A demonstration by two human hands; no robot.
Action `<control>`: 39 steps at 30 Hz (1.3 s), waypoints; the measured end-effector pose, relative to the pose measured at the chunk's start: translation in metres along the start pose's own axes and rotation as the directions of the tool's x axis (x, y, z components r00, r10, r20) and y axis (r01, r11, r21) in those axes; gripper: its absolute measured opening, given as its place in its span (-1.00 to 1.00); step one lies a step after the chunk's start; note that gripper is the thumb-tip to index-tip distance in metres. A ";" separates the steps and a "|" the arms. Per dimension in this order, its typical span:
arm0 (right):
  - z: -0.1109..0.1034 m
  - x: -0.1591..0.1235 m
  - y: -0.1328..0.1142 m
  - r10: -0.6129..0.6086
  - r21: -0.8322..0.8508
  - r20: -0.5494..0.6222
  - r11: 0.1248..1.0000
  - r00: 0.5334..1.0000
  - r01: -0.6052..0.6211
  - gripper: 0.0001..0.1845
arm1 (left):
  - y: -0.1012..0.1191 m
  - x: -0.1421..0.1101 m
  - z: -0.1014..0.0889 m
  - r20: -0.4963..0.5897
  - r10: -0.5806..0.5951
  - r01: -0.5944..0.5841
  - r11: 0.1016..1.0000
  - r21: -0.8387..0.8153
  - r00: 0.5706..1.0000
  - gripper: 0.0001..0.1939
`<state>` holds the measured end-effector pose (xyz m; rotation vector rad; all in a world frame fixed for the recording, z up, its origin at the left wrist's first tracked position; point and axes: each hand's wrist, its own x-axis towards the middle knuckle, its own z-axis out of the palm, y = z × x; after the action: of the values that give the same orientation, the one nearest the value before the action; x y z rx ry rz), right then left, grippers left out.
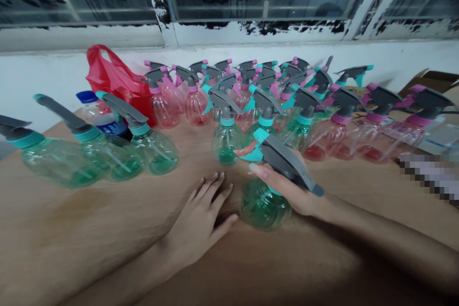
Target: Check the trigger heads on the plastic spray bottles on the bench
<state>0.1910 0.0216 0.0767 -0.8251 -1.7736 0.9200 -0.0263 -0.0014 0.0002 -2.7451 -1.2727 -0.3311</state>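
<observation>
Head view: green spray bottle gripped at the neck

The left hand was held palm down at the wood-toned tabletop, fingers loosely spread. Just beside it, the bottle's neck was clasped by the right hand, one finger being extended to the turquoise trigger. Rounded, translucent plastic was shown, with green liquid inside. Beyond, green bottles and pink bottles, shallowly filled, were clustered. Farther back, a crumpled red plastic bag was placed before a white wall.
</observation>
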 end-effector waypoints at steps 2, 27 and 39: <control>-0.001 0.000 -0.001 0.013 0.003 0.006 1.000 1.000 -0.013 -0.79 | 0.000 0.000 -0.001 0.011 -0.003 0.003 1.000 -0.001 1.000 -0.42; -0.002 0.001 0.000 -0.050 -0.037 0.004 0.998 0.999 0.050 -0.85 | 0.001 0.000 -0.002 0.001 -0.002 0.002 1.000 -0.014 1.000 -0.45; -0.001 0.000 -0.003 -0.004 0.003 0.009 1.000 1.000 0.004 -0.78 | 0.000 0.001 -0.002 -0.011 0.000 0.000 1.000 -0.017 1.000 -0.45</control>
<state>0.1922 0.0202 0.0793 -0.8166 -1.7805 0.9252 -0.0259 -0.0016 0.0024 -2.7535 -1.2734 -0.3577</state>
